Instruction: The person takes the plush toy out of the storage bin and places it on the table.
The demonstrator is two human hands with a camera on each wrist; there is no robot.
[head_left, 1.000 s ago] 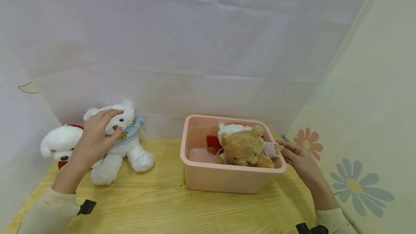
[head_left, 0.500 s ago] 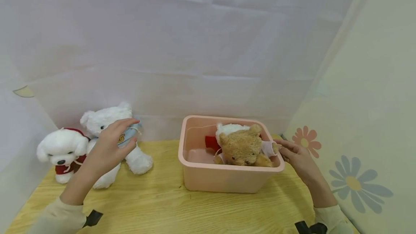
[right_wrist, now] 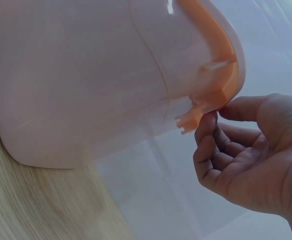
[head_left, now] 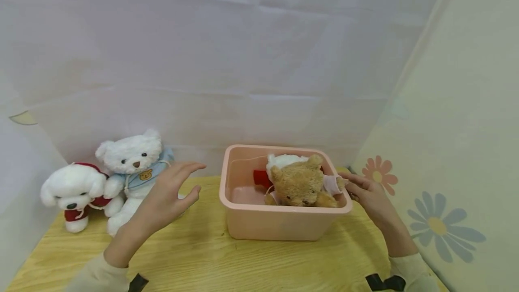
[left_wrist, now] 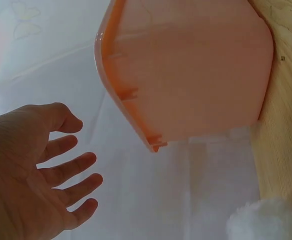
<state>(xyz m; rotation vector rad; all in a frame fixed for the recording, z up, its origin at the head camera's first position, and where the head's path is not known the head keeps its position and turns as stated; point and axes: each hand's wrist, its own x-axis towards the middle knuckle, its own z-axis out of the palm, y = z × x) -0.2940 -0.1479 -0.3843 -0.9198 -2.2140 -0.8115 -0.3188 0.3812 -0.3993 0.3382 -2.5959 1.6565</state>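
A pink plastic storage bin (head_left: 284,224) stands on the wooden table, with a brown teddy bear (head_left: 298,184) in a pale pink top inside it. Behind that bear lies a white plush toy (head_left: 285,161) with red cloth, mostly hidden. My right hand (head_left: 371,199) pinches the bin's right rim; in the right wrist view the thumb and curled fingers (right_wrist: 206,157) meet at the rim's corner. My left hand (head_left: 166,197) hovers left of the bin, fingers spread and holding nothing. In the left wrist view it is apart from the bin's wall (left_wrist: 196,75).
A white teddy bear (head_left: 131,154) in a blue hooded top sits on the left of the table (head_left: 194,260). Beside it is a white plush dog (head_left: 75,188) in red clothes. Pale cloth walls (head_left: 202,57) rise behind and at both sides.
My left hand has moved right, away from the white teddy bear and towards the bin, uncovering the bear's face and the dog. My right hand keeps its grip on the rim.
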